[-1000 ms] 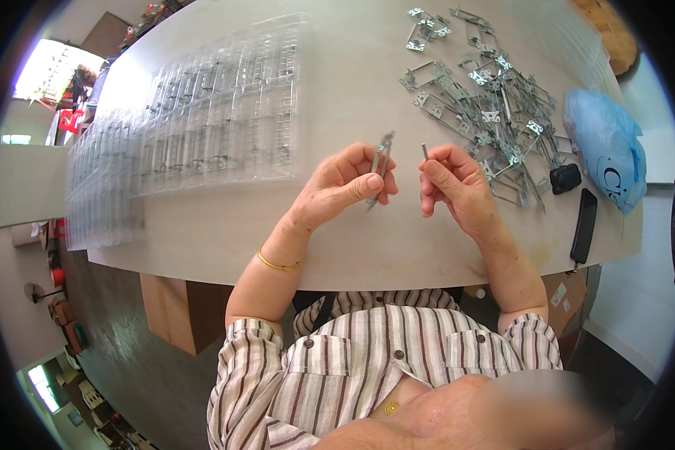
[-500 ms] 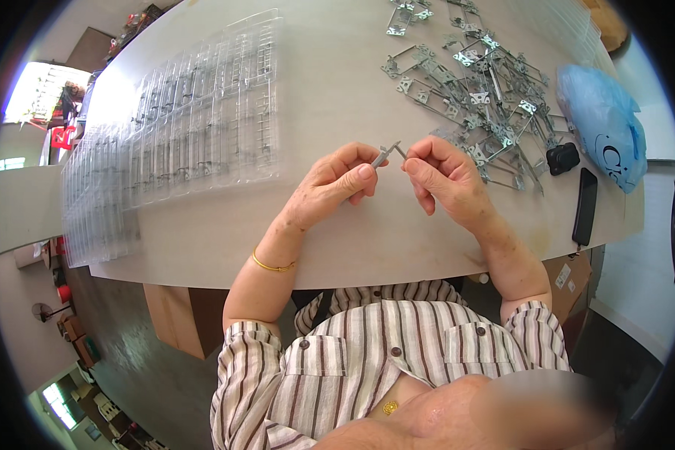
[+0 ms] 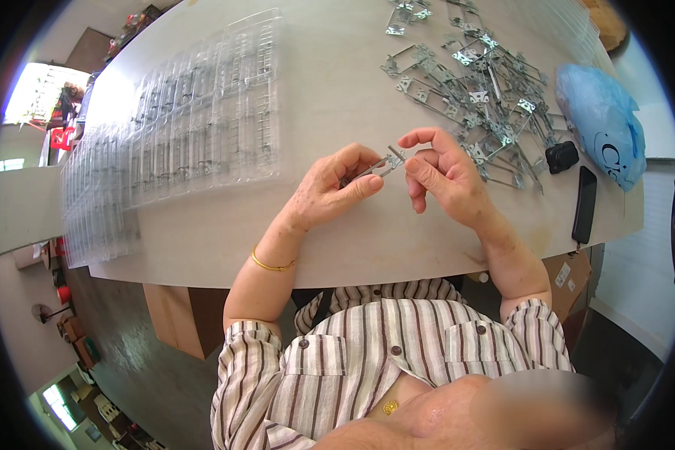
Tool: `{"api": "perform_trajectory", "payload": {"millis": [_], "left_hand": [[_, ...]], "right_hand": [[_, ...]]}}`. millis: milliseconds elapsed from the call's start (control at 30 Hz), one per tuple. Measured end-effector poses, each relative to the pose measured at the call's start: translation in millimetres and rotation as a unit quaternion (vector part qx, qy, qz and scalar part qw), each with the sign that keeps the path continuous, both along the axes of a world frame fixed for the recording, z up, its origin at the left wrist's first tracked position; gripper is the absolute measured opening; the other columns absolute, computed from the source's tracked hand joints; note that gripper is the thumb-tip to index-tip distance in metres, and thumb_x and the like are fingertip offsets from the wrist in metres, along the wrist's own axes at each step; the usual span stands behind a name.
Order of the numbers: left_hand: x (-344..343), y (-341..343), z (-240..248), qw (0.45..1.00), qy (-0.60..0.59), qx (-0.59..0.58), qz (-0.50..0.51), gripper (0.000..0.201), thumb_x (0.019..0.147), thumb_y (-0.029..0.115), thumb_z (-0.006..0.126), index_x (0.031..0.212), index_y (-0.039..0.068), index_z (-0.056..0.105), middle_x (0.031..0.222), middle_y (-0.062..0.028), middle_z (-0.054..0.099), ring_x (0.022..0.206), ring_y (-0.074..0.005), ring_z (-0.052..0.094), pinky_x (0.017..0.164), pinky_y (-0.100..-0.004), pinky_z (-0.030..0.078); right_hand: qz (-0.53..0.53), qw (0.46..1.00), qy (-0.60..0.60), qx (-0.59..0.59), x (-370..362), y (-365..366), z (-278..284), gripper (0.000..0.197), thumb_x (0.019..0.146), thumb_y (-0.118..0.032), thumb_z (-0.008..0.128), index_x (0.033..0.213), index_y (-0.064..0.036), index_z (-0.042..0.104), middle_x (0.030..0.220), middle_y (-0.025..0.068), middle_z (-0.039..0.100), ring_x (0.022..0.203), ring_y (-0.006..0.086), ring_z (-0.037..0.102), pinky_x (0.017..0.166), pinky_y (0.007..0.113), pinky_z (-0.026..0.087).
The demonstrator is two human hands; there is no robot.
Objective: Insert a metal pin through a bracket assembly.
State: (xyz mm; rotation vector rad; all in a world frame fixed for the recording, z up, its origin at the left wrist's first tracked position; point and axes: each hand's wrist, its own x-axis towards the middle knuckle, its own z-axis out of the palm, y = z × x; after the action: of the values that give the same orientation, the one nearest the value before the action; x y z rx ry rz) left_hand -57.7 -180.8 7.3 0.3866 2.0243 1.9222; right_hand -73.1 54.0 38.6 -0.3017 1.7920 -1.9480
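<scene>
Since the frame half a second ago, the right index finger has lifted away from its thumb, and the metal frame has turned so that its 2 long bars show side by side.

On the left of the desk (image 3: 345,82) lie clear plastic trays (image 3: 276,112) with metal parts in them. To their right, the left hand (image 3: 328,191) has its grip closed on the metal frame (image 3: 373,168), thumb against fingers, with the far end poking out toward the other hand. That steady hold near the working end seems right; letting the frame roll would spoil the line-up.

A short rod (image 3: 397,153) lies slanted across that end. The right hand (image 3: 450,176) is just beside it, thumb tip close to the rod's lower end and index finger raised; I cannot tell whether its grip pinches the rod or only nudges it. Small, light pushes along the rod's own line would likely serve best, keeping fingertips clear of the frame end to see the fit.

Further right sit a loose pile of similar metal frames (image 3: 479,97), a small black case (image 3: 562,158), a long black strip (image 3: 585,206) and a blue plastic bag (image 3: 596,112).
</scene>
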Motion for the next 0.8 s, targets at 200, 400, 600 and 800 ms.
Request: {"api": "perform_trajectory", "payload": {"millis": [200,400,600,800], "left_hand": [[0.1,-0.5,-0.9,0.997,0.045,-0.062,-0.018,0.032,0.095,0.027,0.071,0.11,-0.001,0.065,0.078,0.0039,0.054,0.068,-0.0049,0.046,0.059,-0.0231,0.037],[2.1,2.9,9.6,0.994,0.055,-0.089,-0.035,0.036,0.09,0.028,0.075,0.109,-0.001,0.066,0.075,-0.0005,0.054,0.067,-0.0075,0.047,0.059,-0.0254,0.039],[3.5,4.1,10.6,0.984,0.056,-0.116,-0.127,0.035,0.091,0.028,0.074,0.11,-0.001,0.066,0.077,-0.0015,0.057,0.068,-0.0097,0.05,0.062,-0.0249,0.04],[-1.1,-2.4,2.0,0.986,-0.108,0.125,0.013,0.043,0.101,0.035,0.056,0.114,-0.005,0.064,0.072,-0.0007,0.053,0.063,-0.0074,0.041,0.058,-0.022,0.033]], "right_hand": [[0.061,0.998,-0.023,0.008,-3.9,3.5,-3.3,0.023,0.105,-0.025,0.056,0.11,-0.0024,0.055,0.069,-0.0003,0.059,0.056,0.0075,0.057,0.051,0.023,0.046],[0.046,0.987,0.095,0.124,-2.1,6.8,-7.9,0.014,0.105,-0.019,0.053,0.104,-0.0045,0.054,0.063,-0.0025,0.054,0.053,0.0053,0.05,0.048,0.023,0.04],[-0.079,0.976,0.182,0.093,-1.0,5.1,-10.2,0.012,0.105,-0.016,0.053,0.1,-0.0044,0.054,0.062,-0.0034,0.049,0.054,0.0032,0.043,0.048,0.022,0.035],[-0.052,0.996,0.028,0.063,-1.3,-1.3,0.4,0.008,0.102,-0.012,0.059,0.103,-0.0042,0.056,0.074,-0.0045,0.053,0.063,0.0011,0.045,0.054,0.019,0.036]]}}
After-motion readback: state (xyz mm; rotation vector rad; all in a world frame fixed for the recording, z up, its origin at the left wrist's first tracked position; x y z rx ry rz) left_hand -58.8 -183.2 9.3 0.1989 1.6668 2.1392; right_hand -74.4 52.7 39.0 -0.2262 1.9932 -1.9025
